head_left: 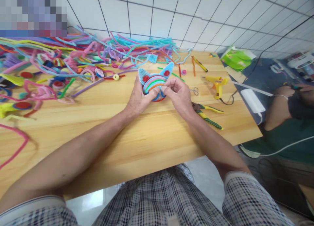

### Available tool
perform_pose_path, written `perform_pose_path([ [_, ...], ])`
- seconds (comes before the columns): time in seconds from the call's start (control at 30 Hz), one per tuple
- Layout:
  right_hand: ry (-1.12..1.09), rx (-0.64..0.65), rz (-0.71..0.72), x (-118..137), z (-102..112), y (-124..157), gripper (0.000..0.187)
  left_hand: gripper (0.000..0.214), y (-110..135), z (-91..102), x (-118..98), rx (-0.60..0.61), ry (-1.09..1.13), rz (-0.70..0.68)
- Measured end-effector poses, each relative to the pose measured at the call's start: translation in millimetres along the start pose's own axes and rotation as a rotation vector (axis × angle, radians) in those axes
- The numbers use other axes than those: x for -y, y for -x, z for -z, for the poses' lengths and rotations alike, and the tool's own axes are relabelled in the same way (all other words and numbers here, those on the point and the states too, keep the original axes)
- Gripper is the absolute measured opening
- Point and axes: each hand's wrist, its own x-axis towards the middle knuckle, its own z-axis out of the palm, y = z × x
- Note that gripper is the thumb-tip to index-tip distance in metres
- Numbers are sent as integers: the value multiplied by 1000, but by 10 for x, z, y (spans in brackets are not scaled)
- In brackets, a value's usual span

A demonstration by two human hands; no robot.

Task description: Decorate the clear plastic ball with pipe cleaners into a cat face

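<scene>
Above the table's middle I hold a round pipe-cleaner animal head with striped rainbow coils and two pointed blue ears, each with a red disc. My left hand grips it by its left and lower edge, thumb across the front. The fingers of my right hand are pinched at its lower right, with the thumb against the coils. Whether a small piece sits in that pinch is hidden. Right of my right hand lie small scissors and yellow-green pliers.
A yellow glue gun with a cord stands at the right, near a yellow cutter. Heaps of coloured pipe cleaners cover the back and left of the wooden table. Another person's arm shows beyond the right edge.
</scene>
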Motion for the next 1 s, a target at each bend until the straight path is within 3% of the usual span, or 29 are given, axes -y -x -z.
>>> perform_pose_path([
  [0.2, -51, 3, -16, 16, -7, 10, 39, 81, 8, 3, -30, -13, 3, -1],
  [0.57, -34, -26, -47, 52, -72, 33, 26, 86, 5, -24, -90, -39, -30, -5],
  [0.8, -34, -18, -51, 105, -85, 47, 22, 86, -12, 40, -73, 13, -16, 23],
  [1.0, -60, -10, -51, 120, -96, 49, 25, 84, -15, 86, -80, -2, -56, 22],
])
